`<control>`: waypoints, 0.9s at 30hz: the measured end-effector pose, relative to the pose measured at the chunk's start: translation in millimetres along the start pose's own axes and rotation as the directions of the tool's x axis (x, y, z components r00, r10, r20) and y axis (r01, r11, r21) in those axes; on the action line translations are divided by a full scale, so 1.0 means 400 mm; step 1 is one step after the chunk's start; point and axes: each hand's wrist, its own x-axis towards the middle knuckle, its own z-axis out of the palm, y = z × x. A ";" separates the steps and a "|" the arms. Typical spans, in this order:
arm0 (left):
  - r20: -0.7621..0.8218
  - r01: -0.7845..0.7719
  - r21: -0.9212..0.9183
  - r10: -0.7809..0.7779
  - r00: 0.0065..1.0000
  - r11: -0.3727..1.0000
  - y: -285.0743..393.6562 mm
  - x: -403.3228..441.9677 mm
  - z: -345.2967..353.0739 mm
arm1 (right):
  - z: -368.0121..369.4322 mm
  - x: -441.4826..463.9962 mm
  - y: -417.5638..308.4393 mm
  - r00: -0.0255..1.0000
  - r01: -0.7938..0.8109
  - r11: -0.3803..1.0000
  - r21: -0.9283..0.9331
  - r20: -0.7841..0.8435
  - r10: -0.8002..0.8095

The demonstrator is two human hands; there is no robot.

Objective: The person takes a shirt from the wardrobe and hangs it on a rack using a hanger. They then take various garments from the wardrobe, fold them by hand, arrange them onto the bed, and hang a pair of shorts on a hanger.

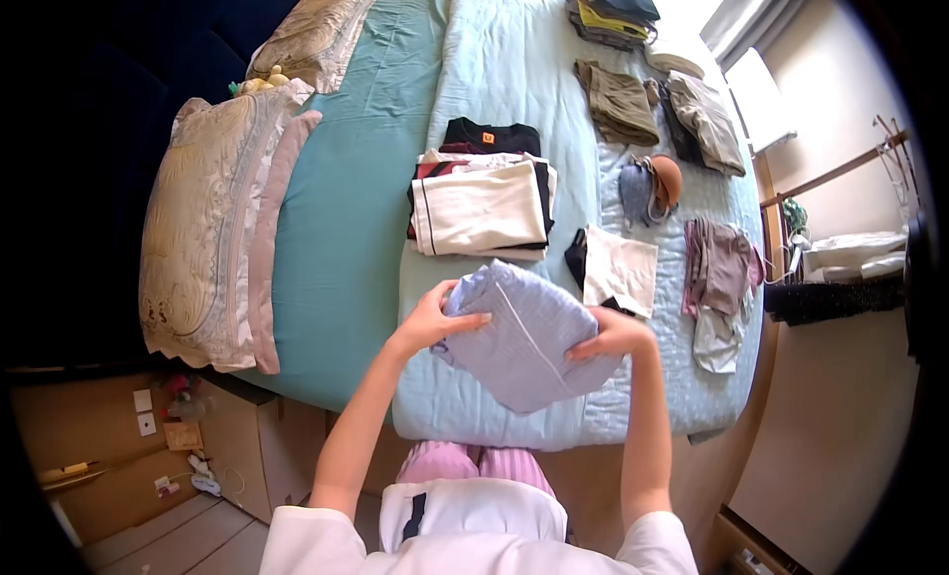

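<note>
A folded light-blue garment [524,343] with a white piping line is held up over the near edge of the bed, between my two hands. My left hand [435,318] grips its left side, thumb on top. On the right side, my right hand [611,336] is closed on it the same way, its fingers partly hidden underneath. Just beyond the garment lies a stack of folded tops [479,209], cream with dark trim uppermost and a black shirt [491,137] at its far end. A small white folded cloth [620,268] with black pieces lies beside my right hand.
Folded brown shorts [618,102], beige trousers [705,120], bras [649,187] and mauve clothes [717,264] lie along the bed's right side. A tall clothes pile [613,16] is at the far end. Pillows [213,239] line the left. A bedside cabinet [257,442] stands lower left.
</note>
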 end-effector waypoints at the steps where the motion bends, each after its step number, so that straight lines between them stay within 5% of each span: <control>1: -0.065 -0.120 -0.052 0.117 0.991 0.991 0.007 0.029 -0.003 | -0.048 0.028 -0.054 1.000 -0.028 0.996 -0.090 -0.014 0.027; 4: -0.255 -0.327 -0.074 0.299 0.920 0.942 0.076 0.116 -0.053 | -0.183 0.130 -0.188 0.995 -0.098 0.971 -0.220 -0.008 0.098; 7: -0.424 -0.401 0.065 0.390 0.818 0.914 0.089 0.230 -0.132 | -0.308 0.306 -0.216 0.998 -0.050 0.999 -0.010 -0.041 0.050; 9: -0.554 -0.353 0.228 0.419 0.719 0.907 0.012 0.335 -0.194 | -0.361 0.416 -0.212 0.939 -0.211 0.975 -0.067 -0.290 0.183; 11: -0.598 -0.257 0.219 0.337 0.727 0.941 -0.082 0.416 -0.222 | -0.347 0.511 -0.122 0.844 -0.229 0.973 0.004 -0.496 0.201; 13: -0.672 -0.031 0.257 0.201 0.713 0.966 -0.184 0.494 -0.238 | -0.306 0.601 0.069 0.721 -0.270 0.952 -0.142 -0.685 0.102; 14: -0.693 -0.025 0.213 0.169 0.700 0.977 -0.204 0.518 -0.239 | -0.259 0.577 0.078 0.691 -0.243 0.962 -0.122 -0.718 0.084; 15: -0.693 -0.024 0.204 0.162 0.703 0.979 -0.210 0.534 -0.244 | -0.226 0.595 0.141 0.632 -0.044 0.999 -0.031 -0.775 0.004; 17: -0.676 -0.175 0.405 0.423 0.603 0.897 -0.176 0.541 -0.239 | -0.163 0.586 0.162 0.443 -0.051 0.996 0.077 -0.892 0.092; 19: -0.670 -0.253 0.374 0.449 0.592 0.892 -0.108 0.519 -0.218 | -0.148 0.575 0.149 0.427 0.059 0.997 0.041 -0.904 0.012; 20: -0.679 -0.270 0.367 0.454 0.577 0.890 -0.087 0.520 -0.219 | -0.143 0.575 0.124 0.323 0.149 0.982 -0.119 -0.933 -0.162; 21: -0.685 -0.281 0.359 0.456 0.568 0.890 -0.077 0.513 -0.218 | -0.146 0.567 0.101 0.375 0.116 0.990 -0.074 -0.920 -0.113; 23: -0.691 -0.194 0.376 0.414 0.593 0.906 -0.127 0.527 -0.231 | -0.137 0.561 0.031 0.173 -0.079 0.926 -0.370 -0.920 -0.353; 25: -0.825 0.016 0.373 0.323 0.464 0.928 -0.186 0.543 -0.222 | -0.104 0.575 -0.003 0.124 -0.059 0.886 -0.460 -0.884 -0.451; 26: -0.780 0.062 0.588 0.545 0.308 0.806 -0.172 0.528 -0.190 | -0.075 0.566 -0.029 0.208 -0.174 0.786 -0.593 -0.802 -0.560; 27: -0.756 0.040 0.607 0.560 0.339 0.794 -0.151 0.510 -0.166 | -0.049 0.554 -0.047 0.305 -0.279 0.657 -0.701 -0.713 -0.631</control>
